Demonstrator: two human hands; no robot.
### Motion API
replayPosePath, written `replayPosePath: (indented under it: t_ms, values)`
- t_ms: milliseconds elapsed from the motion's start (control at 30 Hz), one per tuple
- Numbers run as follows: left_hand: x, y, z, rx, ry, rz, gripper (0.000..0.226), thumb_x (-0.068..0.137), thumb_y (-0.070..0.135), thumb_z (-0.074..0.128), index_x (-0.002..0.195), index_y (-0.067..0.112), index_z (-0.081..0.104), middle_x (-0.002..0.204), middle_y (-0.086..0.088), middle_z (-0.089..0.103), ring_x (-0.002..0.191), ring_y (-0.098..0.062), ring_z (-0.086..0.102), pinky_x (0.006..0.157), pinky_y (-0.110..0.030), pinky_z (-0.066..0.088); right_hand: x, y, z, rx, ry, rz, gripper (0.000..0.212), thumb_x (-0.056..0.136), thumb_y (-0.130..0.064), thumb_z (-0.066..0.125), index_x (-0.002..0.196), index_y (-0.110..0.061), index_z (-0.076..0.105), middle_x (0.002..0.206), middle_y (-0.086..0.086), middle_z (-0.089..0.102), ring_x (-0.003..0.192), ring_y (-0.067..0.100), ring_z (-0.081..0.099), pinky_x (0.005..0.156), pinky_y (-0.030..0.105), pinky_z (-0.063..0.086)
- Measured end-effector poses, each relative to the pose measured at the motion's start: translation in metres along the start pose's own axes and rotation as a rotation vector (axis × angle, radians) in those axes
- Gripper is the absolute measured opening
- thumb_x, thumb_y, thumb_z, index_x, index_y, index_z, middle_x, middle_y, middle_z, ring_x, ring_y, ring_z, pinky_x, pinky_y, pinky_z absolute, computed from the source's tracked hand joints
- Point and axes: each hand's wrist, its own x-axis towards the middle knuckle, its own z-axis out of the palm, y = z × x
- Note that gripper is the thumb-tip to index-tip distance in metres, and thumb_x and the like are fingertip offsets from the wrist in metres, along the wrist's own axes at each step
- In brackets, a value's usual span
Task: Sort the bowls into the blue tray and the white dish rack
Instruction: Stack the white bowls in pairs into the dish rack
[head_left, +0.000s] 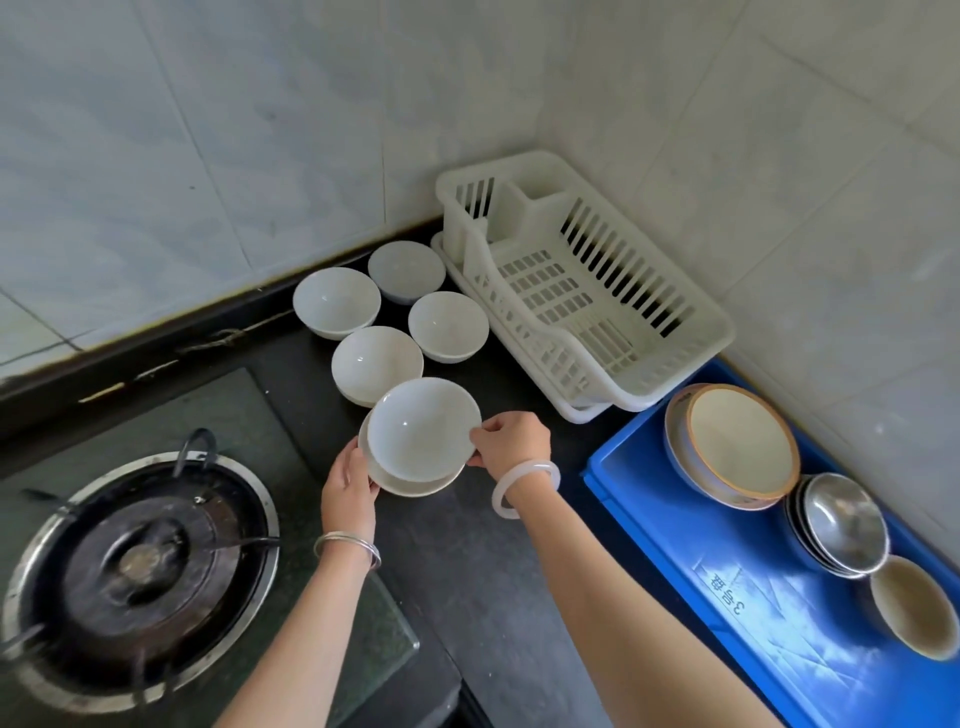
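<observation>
Fingers (480, 434) pinching bowl (421, 426) rim, both sides

Rack path: white dish rack (587, 291) sits empty, open from above.
Left flank: four white bowls (376, 364) crowd beside it.
Tray: blue tray (727, 545) bare at near-left; bowls line its wall side.
</observation>
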Motion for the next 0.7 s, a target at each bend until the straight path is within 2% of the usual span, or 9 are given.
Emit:
replayPosePath:
  t_ms: [133, 333, 400, 467, 533, 633, 700]
  values:
    - [0.002, 0.001, 0.0, 0.0, -0.024, -0.002, 0.032, 0.093, 0.015, 0.048, 0.125, 0.017, 0.054, 0.117, -0.003, 0.059, 0.105, -0.018, 0.056, 0.091, -0.033, 0.045, -0.002, -0.001, 0.005, -0.084, -0.004, 0.014, 0.015, 0.082, -0.009, 0.057, 0.07, -0.016, 0.064, 0.068, 0.004, 0.071, 0.072, 0.019, 0.072, 0.074, 0.033, 0.059]
    - [0.007, 0.0, -0.006, 0.044, -0.055, 0.022, 0.035, 0.086, -0.002, 0.049, 0.107, 0.024, 0.06, 0.11, -0.004, 0.063, 0.102, -0.019, 0.058, 0.084, -0.033, 0.048, 0.005, 0.001, 0.008, -0.149, -0.034, 0.027, 0.012, 0.082, -0.01, 0.058, 0.073, -0.016, 0.061, 0.074, 0.006, 0.072, 0.076, 0.019, 0.071, 0.069, 0.027, 0.056]
    - [0.008, 0.001, -0.006, 0.018, -0.06, -0.005, 0.035, 0.086, -0.003, 0.048, 0.107, 0.022, 0.06, 0.112, -0.005, 0.063, 0.102, -0.02, 0.058, 0.084, -0.033, 0.048, 0.011, 0.003, 0.008, -0.14, -0.068, 0.056, 0.006, 0.081, -0.011, 0.061, 0.078, -0.016, 0.062, 0.074, 0.004, 0.071, 0.075, 0.017, 0.071, 0.067, 0.026, 0.055]
    - [0.008, 0.003, -0.006, 0.013, -0.056, -0.029, 0.034, 0.087, -0.002, 0.048, 0.109, 0.022, 0.059, 0.117, -0.006, 0.061, 0.106, -0.022, 0.057, 0.086, -0.036, 0.049, 0.017, 0.006, 0.009, -0.134, -0.084, 0.083, 0.005, 0.08, -0.014, 0.064, 0.082, -0.017, 0.061, 0.077, 0.005, 0.07, 0.075, 0.019, 0.07, 0.072, 0.03, 0.058]
    - [0.009, 0.005, -0.007, 0.012, -0.045, -0.058, 0.035, 0.087, 0.001, 0.049, 0.114, 0.021, 0.059, 0.12, -0.007, 0.06, 0.11, -0.024, 0.055, 0.086, -0.038, 0.051, 0.022, 0.011, 0.011, -0.103, -0.108, 0.118, 0.015, 0.079, -0.017, 0.066, 0.092, -0.018, 0.059, 0.083, 0.005, 0.067, 0.075, 0.02, 0.068, 0.075, 0.033, 0.059]
    - [0.011, 0.01, -0.008, 0.032, -0.051, -0.118, 0.037, 0.087, 0.003, 0.049, 0.12, 0.02, 0.057, 0.124, -0.008, 0.059, 0.114, -0.029, 0.054, 0.082, -0.038, 0.052, 0.024, 0.017, 0.014, 0.064, -0.273, 0.188, 0.03, 0.086, -0.016, 0.059, 0.115, -0.019, 0.056, 0.094, 0.007, 0.065, 0.084, 0.023, 0.069, 0.071, 0.035, 0.06]
    - [0.01, 0.014, -0.007, 0.043, -0.057, -0.147, 0.038, 0.087, 0.004, 0.048, 0.121, 0.02, 0.056, 0.127, -0.009, 0.058, 0.116, -0.033, 0.054, 0.082, -0.039, 0.052, 0.022, 0.018, 0.015, 0.192, -0.367, 0.217, 0.03, 0.09, -0.013, 0.053, 0.119, -0.021, 0.056, 0.091, 0.005, 0.066, 0.08, 0.023, 0.071, 0.065, 0.033, 0.06]
